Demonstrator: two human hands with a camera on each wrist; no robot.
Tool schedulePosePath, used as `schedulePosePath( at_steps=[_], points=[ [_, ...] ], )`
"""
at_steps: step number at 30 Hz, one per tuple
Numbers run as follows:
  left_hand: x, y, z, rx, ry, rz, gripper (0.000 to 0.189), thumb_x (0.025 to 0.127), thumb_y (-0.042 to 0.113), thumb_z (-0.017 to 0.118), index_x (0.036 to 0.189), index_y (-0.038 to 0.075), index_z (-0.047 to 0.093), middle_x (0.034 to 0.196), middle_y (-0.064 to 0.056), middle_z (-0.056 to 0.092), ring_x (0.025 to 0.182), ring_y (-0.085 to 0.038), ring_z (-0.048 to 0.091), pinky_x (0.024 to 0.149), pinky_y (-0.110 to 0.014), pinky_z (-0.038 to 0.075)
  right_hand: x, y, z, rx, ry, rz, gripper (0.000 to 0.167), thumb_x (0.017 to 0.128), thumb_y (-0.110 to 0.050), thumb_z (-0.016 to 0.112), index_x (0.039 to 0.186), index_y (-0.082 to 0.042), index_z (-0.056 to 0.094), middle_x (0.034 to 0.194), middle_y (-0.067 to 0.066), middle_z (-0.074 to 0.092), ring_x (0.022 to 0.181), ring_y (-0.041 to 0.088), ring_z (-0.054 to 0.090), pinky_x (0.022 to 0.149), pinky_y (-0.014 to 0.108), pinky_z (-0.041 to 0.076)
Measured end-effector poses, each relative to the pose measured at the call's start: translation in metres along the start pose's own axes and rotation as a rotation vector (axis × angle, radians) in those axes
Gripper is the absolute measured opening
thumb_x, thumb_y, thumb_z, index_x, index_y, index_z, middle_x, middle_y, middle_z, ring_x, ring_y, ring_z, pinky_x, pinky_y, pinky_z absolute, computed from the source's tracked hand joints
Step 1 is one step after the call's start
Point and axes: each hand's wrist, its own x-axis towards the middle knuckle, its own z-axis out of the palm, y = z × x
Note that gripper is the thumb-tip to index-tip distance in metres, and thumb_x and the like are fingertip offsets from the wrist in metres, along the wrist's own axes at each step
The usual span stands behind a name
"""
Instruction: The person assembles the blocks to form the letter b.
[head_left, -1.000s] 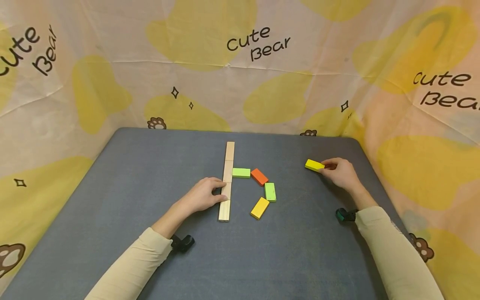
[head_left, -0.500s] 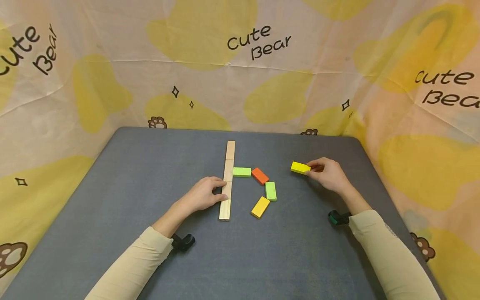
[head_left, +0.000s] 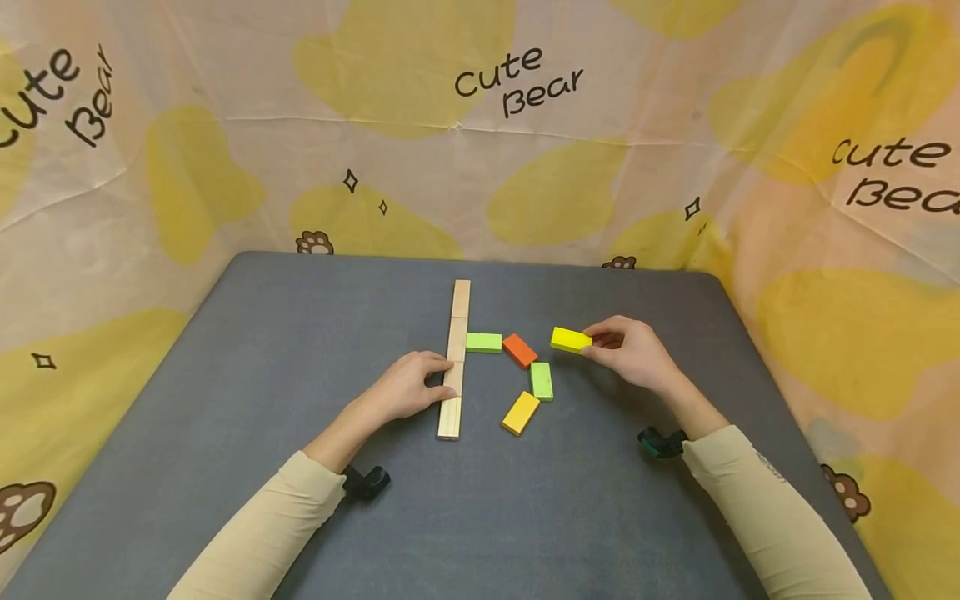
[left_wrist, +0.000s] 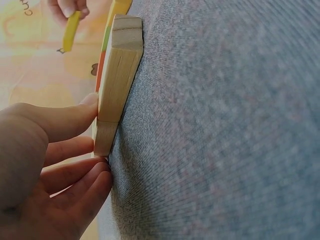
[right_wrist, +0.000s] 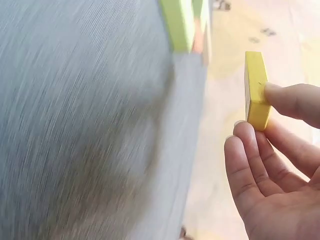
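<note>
A row of plain wooden blocks (head_left: 458,337) lies end to end on the table. My left hand (head_left: 405,387) rests at the row's left side, thumb and fingertips touching the blocks without wrapping round them, as the left wrist view also shows. My right hand (head_left: 633,350) pinches a yellow block (head_left: 571,340) by its right end, thumb against fingers; the right wrist view shows this yellow block (right_wrist: 256,92) off the table. Right of the row, a green block (head_left: 483,342), an orange block (head_left: 520,351), another green block (head_left: 542,381) and an amber-yellow block (head_left: 521,413) form a curve.
The grey table (head_left: 300,317) has its far edge against a patterned cloth (head_left: 555,183) that also hangs at both sides. A black wrist camera (head_left: 367,482) sits under the left wrist, another black camera (head_left: 662,442) under the right.
My right hand has moved left with the yellow block, from the table's right side to near the orange block. The left hand has stayed on the wooden row.
</note>
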Motion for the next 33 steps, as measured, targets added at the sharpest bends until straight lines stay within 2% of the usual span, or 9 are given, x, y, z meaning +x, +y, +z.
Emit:
schedulePosePath(
  at_steps=[8,15,21,28,33],
  points=[
    [0.001,0.002,-0.001,0.009,-0.009,-0.012,0.054,0.095,0.028,0.074,0.140,0.001,0.061,0.139,-0.018,0.060,0.131,-0.038,0.053,0.109,-0.052,0.041,-0.003,-0.029,0.010,0.058,-0.029,-0.058,0.029,0.089,-0.016,0.080,0.115,-0.004,0.075,0.103,0.007,0.068,0.088,0.022,0.064,0.079,0.036,0.056],
    [0.002,0.002,0.000,0.015,-0.003,-0.005,0.053,0.095,0.027,0.075,0.139,0.001,0.062,0.137,-0.018,0.061,0.129,-0.038,0.054,0.109,-0.052,0.042,-0.006,-0.045,0.023,0.081,-0.042,-0.103,0.026,0.087,-0.014,0.081,0.112,-0.006,0.077,0.102,0.004,0.068,0.087,0.019,0.064,0.079,0.033,0.057],
    [0.003,0.003,0.000,0.022,0.002,-0.003,0.053,0.094,0.027,0.075,0.138,0.000,0.062,0.136,-0.018,0.062,0.129,-0.038,0.055,0.109,-0.051,0.042,-0.009,-0.057,0.039,0.087,-0.080,-0.163,0.027,0.086,-0.011,0.083,0.111,-0.005,0.076,0.101,0.002,0.068,0.085,0.016,0.064,0.079,0.036,0.058],
    [0.003,0.003,0.000,0.030,-0.006,-0.018,0.054,0.094,0.028,0.075,0.140,0.001,0.061,0.138,-0.017,0.061,0.129,-0.037,0.054,0.109,-0.051,0.042,-0.013,-0.068,0.053,0.108,-0.107,-0.185,0.026,0.083,-0.009,0.084,0.108,-0.005,0.076,0.100,0.002,0.068,0.084,0.015,0.064,0.081,0.044,0.059],
    [0.004,0.002,0.000,0.025,-0.007,-0.025,0.055,0.094,0.028,0.075,0.140,0.002,0.061,0.138,-0.016,0.061,0.130,-0.037,0.053,0.110,-0.051,0.042,-0.017,-0.073,0.062,0.106,-0.134,-0.208,0.024,0.084,-0.008,0.083,0.107,-0.005,0.076,0.099,0.002,0.068,0.084,0.014,0.063,0.080,0.044,0.059]
  ],
)
